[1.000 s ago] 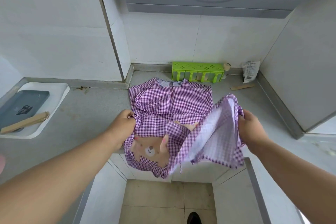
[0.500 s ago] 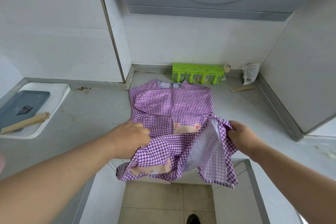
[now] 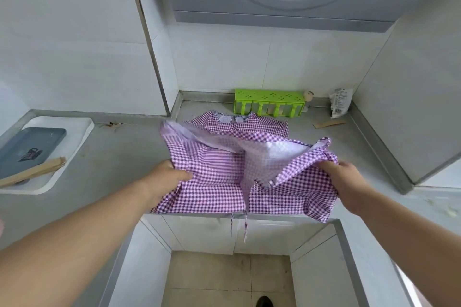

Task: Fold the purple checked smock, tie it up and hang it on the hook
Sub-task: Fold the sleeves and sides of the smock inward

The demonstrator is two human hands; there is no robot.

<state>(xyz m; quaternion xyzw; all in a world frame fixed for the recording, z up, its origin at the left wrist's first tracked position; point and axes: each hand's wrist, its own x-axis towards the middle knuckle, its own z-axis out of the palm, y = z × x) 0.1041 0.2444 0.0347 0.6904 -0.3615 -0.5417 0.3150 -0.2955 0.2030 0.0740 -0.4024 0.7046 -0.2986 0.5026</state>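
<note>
The purple checked smock [image 3: 214,182] lies on the grey counter [image 3: 119,157], its collar toward the back wall and its lower half folded up over the body. Pale lining shows where the flaps lift in the middle. Two thin ties [image 3: 238,228] dangle over the counter's front edge. My left hand [image 3: 167,174] grips the cloth at its left side. At the right side my right hand [image 3: 341,177] holds a bunched fold of the fabric. No hook is in view.
A green slotted rack [image 3: 269,104] stands against the back wall, a small packet [image 3: 340,102] and a wooden stick [image 3: 329,123] to its right. A white tray [image 3: 74,132] with a grey slab and wooden strip sits far left. A range hood hangs overhead.
Both hands carried the smock's hanging lower half up and onto the counter, folding it over the body. The bear patch is now hidden, and the ties hang off the front edge.
</note>
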